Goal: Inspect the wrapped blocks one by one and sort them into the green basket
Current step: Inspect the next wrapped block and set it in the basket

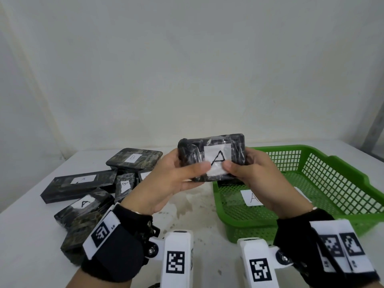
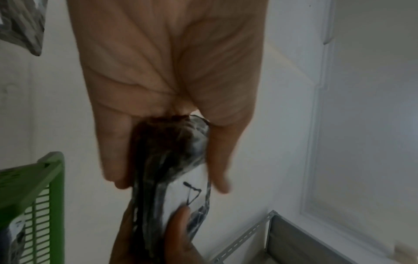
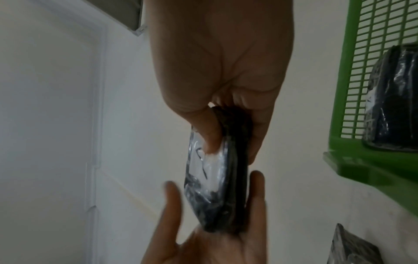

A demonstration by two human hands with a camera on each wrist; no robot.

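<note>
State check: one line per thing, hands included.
Held block labelled A: wrapped, lifted off the table, label facing the camera.
Left hand: grips the block's left end.
Right hand: grips the right end, thumb on the label.
Green basket: on the table, holding an A label.
Pile of wrapped blocks: unsorted, left of the hands.
</note>
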